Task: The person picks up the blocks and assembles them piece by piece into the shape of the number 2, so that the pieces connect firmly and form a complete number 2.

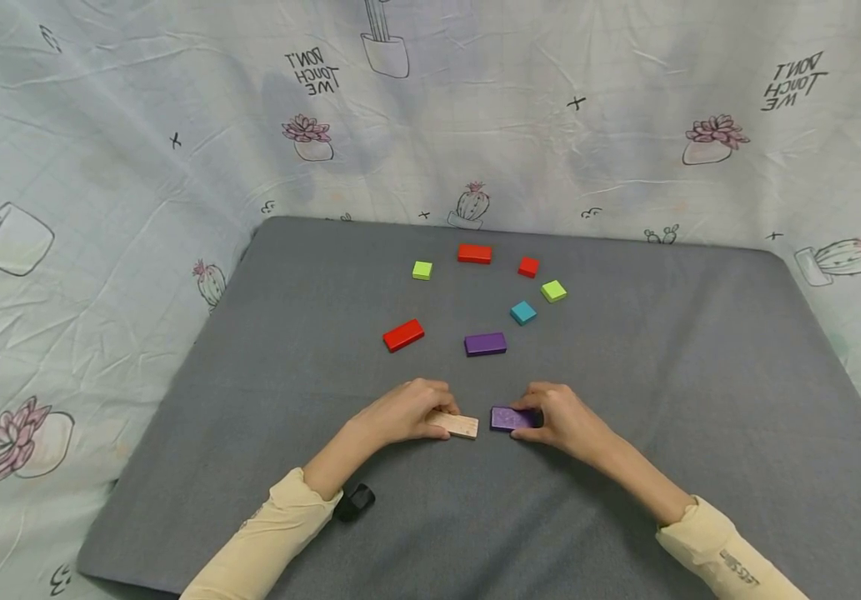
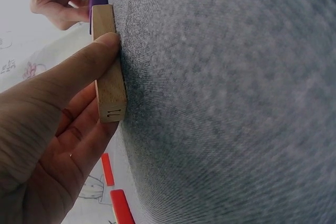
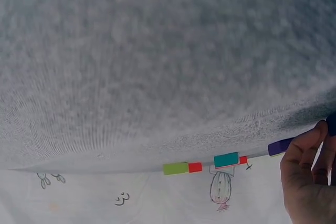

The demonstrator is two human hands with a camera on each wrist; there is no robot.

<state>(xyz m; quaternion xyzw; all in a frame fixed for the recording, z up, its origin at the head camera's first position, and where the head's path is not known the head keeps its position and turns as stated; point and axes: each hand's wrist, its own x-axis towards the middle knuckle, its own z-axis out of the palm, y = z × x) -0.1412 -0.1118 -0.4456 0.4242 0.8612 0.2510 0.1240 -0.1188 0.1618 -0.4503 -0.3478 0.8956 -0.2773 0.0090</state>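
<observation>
My left hand [image 1: 409, 412] pinches a plain wooden block [image 1: 462, 426] between thumb and fingers, low over the grey cloth. In the left wrist view the wooden block [image 2: 110, 85] shows "71" stamped on its near end. To its right, my right hand [image 1: 561, 421] grips a purple block [image 1: 505, 419] by its long sides, fingers covering its right end. A small gap separates the two held blocks in the head view. Just beyond them lies a second purple block [image 1: 486, 344]. At the right wrist view's edge, the right hand [image 3: 310, 174] is only partly visible.
Farther back lie red blocks [image 1: 403, 335], [image 1: 474, 253], a small red block [image 1: 528, 267], green blocks [image 1: 422, 270], [image 1: 553, 291] and a blue block [image 1: 523, 312]. A black object [image 1: 356, 502] sits beside the left sleeve. A printed curtain [image 1: 430, 108] hangs behind the grey table [image 1: 663, 375].
</observation>
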